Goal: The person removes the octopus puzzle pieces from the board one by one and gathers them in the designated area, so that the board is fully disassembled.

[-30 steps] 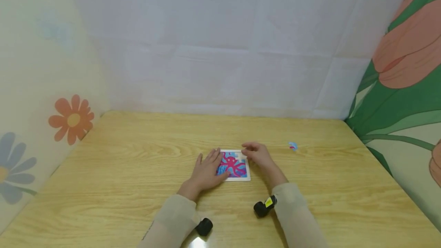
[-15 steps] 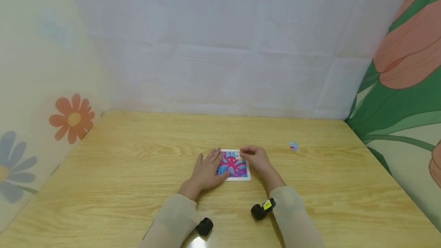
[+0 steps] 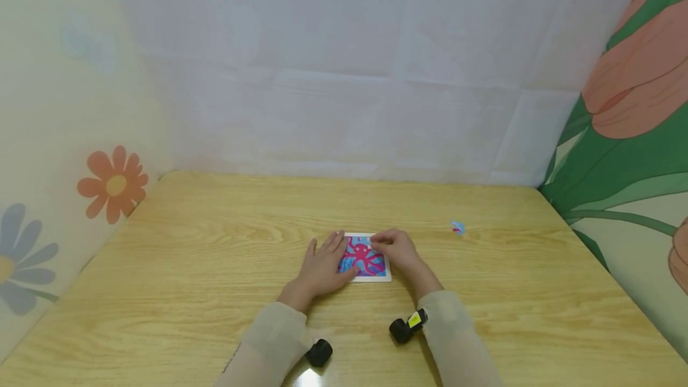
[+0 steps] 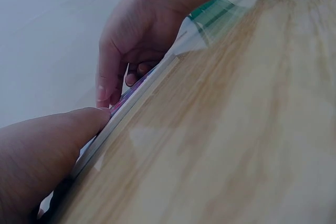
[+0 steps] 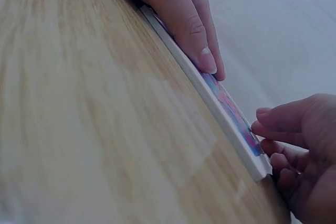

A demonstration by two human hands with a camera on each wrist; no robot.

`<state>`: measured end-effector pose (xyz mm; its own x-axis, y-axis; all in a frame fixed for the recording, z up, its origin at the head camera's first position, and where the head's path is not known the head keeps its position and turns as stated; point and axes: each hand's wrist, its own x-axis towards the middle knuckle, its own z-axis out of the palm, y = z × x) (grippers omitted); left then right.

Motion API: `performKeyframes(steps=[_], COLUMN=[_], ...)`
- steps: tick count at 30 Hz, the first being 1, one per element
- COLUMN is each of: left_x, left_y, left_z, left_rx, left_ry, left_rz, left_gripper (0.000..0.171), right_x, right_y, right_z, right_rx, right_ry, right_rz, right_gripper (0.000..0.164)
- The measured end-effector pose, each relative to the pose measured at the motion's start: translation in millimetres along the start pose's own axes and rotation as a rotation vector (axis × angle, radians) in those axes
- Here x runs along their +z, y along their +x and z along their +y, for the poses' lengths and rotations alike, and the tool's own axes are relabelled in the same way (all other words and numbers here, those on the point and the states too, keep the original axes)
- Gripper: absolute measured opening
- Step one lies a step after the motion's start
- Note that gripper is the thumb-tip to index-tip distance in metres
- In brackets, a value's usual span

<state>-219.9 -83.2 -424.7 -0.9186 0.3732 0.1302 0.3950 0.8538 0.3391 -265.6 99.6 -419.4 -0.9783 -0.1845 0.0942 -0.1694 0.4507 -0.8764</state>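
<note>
A small jigsaw puzzle [image 3: 362, 258] with a pink octopus on blue lies in a white frame on the table. My left hand [image 3: 324, 264] rests flat over its left side, fingers spread and thumb on the near edge. At the far right corner my right hand [image 3: 400, 251] pinches a puzzle piece low over the picture; the fingers hide nearly all of the piece. A sliver of white backing shows beside those fingertips. In the right wrist view the right thumb and forefinger [image 5: 281, 121] are bent close to the puzzle's end. One loose puzzle piece [image 3: 457, 228], blue and pink, lies apart to the right.
The wooden table [image 3: 215, 243] runs back to a white cloth [image 3: 344, 76]. Flower-printed panels [image 3: 115, 187] stand at both sides. Each wrist carries a black camera [image 3: 319, 353] near the table surface.
My right hand has moved slightly left and inward over the puzzle's far right corner, covering most of the white gap there. The left hand and the loose piece have stayed put.
</note>
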Motion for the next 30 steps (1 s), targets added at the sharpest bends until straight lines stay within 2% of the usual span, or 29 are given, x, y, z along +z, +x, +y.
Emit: performKeyframes(steps=[13, 22, 30], left_x=[-0.5, -0.2, 1.5], left_y=[0.1, 0.9, 1.0], left_z=[1.3, 0.0, -1.1], left_rx=[0.005, 0.002, -0.003], left_ry=[0.006, 0.017, 0.021], left_rz=[0.000, 0.006, 0.007], left_gripper=[0.069, 0.069, 0.070], right_x=[3.9, 6.6, 8.1], right_y=[1.6, 0.3, 0.9], right_z=[-2.4, -3.0, -4.0], right_rx=[0.044, 0.003, 0.035], right_ry=[-0.112, -0.187, -0.202], right_rz=[0.020, 0.049, 0.057], right_gripper=[0.014, 0.016, 0.014])
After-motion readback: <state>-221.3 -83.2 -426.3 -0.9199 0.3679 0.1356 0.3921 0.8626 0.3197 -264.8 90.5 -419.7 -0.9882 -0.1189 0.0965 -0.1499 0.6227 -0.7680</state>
